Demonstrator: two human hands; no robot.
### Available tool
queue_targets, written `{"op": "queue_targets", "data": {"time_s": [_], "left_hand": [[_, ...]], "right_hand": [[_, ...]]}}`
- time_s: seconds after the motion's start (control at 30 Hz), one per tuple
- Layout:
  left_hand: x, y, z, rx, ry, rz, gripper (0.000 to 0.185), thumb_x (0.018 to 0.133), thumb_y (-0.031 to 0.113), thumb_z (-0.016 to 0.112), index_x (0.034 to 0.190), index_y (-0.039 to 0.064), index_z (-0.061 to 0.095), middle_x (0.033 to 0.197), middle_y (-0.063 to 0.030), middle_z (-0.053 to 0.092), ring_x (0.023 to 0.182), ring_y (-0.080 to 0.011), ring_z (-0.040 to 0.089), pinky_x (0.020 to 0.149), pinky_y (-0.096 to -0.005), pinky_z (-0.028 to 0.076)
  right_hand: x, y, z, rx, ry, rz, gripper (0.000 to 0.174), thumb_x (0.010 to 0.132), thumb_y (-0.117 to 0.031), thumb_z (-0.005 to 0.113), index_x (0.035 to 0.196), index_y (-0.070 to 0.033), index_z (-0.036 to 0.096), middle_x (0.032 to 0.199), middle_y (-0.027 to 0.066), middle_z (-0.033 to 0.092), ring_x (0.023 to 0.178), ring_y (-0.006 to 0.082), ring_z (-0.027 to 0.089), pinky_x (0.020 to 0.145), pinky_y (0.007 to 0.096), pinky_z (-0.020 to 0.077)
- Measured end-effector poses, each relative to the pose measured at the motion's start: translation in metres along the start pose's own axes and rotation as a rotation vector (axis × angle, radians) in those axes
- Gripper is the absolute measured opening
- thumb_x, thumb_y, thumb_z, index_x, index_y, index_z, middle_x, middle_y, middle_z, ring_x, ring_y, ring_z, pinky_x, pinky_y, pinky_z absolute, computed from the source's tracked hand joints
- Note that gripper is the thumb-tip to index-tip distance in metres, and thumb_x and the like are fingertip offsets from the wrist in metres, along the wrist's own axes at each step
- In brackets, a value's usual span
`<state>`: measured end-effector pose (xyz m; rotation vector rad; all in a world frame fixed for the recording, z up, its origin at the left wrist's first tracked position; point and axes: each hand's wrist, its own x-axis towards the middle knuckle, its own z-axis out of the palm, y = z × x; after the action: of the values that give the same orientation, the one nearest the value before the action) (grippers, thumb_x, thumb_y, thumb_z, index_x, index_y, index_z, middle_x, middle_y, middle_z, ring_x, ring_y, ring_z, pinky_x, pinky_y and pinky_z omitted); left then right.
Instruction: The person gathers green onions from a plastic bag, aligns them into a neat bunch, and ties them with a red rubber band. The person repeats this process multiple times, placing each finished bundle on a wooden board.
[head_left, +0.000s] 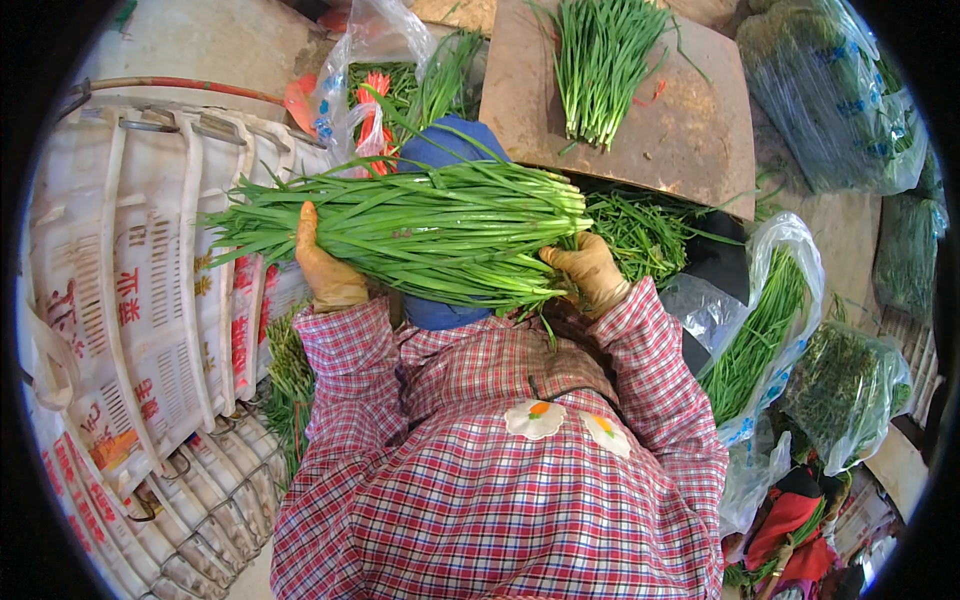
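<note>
A thick bunch of garlic chives lies level across both my gloved hands, above my lap. Its leafy tips point left and its pale cut stems point right. My left hand supports the leafy end, thumb up along the near side, the other fingers hidden beneath. At the stem end my right hand grips the lower stems between thumb and fingers. Beyond it, another bunch of garlic chives rests on a brown board, stems towards me. A small red tie lies beside that bunch.
Stacked white plastic crates stand close on my left. Loose green leaves are heaped below the board's near edge. Red ties hang by a plastic bag ahead. To my right are bagged chives; another person's red garment shows lower right.
</note>
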<state>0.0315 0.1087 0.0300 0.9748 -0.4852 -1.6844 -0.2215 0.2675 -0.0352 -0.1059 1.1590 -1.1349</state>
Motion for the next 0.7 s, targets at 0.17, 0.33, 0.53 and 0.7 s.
{"op": "queue_targets", "data": {"time_s": [0.17,0.33,0.53,0.7], "left_hand": [[0.002,0.003,-0.001,0.032,-0.007,0.004,0.043,0.092,0.034,0.037,0.113,0.000,0.051,0.110,-0.0168,0.057,0.098,-0.0320,0.057,0.086,-0.0466,0.046],[-0.011,0.005,0.000,0.046,-0.027,-0.029,0.048,0.091,0.040,0.036,0.118,0.003,0.048,0.114,-0.0154,0.056,0.100,-0.0318,0.055,0.086,-0.0465,0.045],[-0.009,0.006,-0.003,0.145,-0.015,0.051,0.049,0.090,0.042,0.038,0.118,0.003,0.049,0.113,-0.0155,0.056,0.099,-0.0316,0.056,0.084,-0.0480,0.047],[0.010,-0.002,-0.033,0.086,0.153,-0.064,0.049,0.090,0.040,0.038,0.117,0.001,0.050,0.115,-0.0166,0.055,0.101,-0.0330,0.054,0.087,-0.0492,0.044]], "right_hand": [[-0.001,-0.015,-0.018,0.064,-0.169,0.138,0.013,0.079,-0.016,0.066,0.084,-0.006,0.059,0.065,-0.0001,0.056,0.055,0.0105,0.051,0.050,0.0241,0.0409],[0.000,-0.014,-0.015,0.162,-0.393,0.072,0.009,0.081,-0.014,0.064,0.084,-0.007,0.059,0.060,-0.0013,0.052,0.052,0.0091,0.050,0.045,0.0213,0.0394],[-0.002,-0.007,0.008,-0.001,-0.339,0.040,0.015,0.084,-0.010,0.059,0.093,0.000,0.063,0.072,0.0024,0.060,0.060,0.0075,0.051,0.052,0.0187,0.0412],[-0.023,-0.025,-0.025,0.266,-0.481,-0.216,0.028,0.086,-0.028,0.055,0.081,-0.001,0.060,0.062,0.0006,0.052,0.051,0.0077,0.042,0.050,0.0224,0.0360]]}}
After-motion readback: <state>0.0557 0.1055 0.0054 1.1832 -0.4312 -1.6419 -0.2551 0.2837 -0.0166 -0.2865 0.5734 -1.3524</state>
